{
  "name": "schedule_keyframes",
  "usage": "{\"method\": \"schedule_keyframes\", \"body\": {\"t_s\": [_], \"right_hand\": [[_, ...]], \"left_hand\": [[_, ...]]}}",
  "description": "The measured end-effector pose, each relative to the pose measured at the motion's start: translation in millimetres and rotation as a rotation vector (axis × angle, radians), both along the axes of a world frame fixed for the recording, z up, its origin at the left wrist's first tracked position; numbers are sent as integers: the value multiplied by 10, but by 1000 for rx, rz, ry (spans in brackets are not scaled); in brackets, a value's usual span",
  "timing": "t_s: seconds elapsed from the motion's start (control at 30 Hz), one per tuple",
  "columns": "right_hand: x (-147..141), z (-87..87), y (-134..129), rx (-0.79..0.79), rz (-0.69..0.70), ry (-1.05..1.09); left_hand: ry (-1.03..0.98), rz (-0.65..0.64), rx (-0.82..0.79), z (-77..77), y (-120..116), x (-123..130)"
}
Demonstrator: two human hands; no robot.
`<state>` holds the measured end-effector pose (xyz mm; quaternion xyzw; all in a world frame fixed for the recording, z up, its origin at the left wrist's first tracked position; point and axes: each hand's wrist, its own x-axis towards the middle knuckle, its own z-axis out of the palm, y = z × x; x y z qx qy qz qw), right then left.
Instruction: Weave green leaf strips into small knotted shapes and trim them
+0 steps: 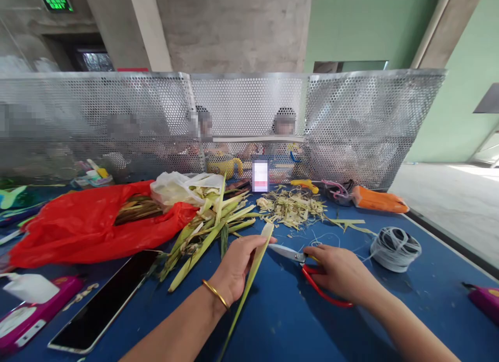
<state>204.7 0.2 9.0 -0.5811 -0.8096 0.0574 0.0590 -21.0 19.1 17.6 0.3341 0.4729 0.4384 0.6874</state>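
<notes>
In the head view, the left hand (236, 266) has its thumb and fingers clamped on a long, pale green leaf strip (255, 260). The strip stands tilted above the blue worktop (304, 333), its wide end up and away from the person, its thin end trailing down toward the near edge. A gold bracelet (215, 294) circles the left wrist.

The right hand (339, 271) has its fingers closed around the red handles of a pair of scissors (287, 252). The blades point left, toward the strip just beside the left fingertips; whether the tip touches the leaf cannot be told.

Beyond the hands lies a heap of trimmings (292, 207). Left of it, more leaves (210, 240) lie in a loose pile, next to a white plastic bag (175, 189) and a red plastic bag (93, 235). A dark-screened phone (105, 305) rests left of the left forearm, near a purple power strip (49, 312). To the right of the right hand sits a ball of grey cord (395, 250), with an orange packet (378, 200) behind it. A perforated metal screen (249, 105) crosses the far side, and people show dimly through its holes.
</notes>
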Motion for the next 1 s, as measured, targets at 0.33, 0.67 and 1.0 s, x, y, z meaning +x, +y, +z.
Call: {"method": "schedule_keyframes", "body": {"t_s": [0.33, 0.67, 1.0], "right_hand": [[-229, 90, 31, -86, -66, 707], [-783, -8, 87, -318, -221, 1363], [-584, -79, 133, -216, -300, 1405]], "left_hand": [[126, 76, 167, -133, -132, 194], [-39, 46, 76, -212, -182, 240], [-13, -119, -8, -231, -210, 274]]}}
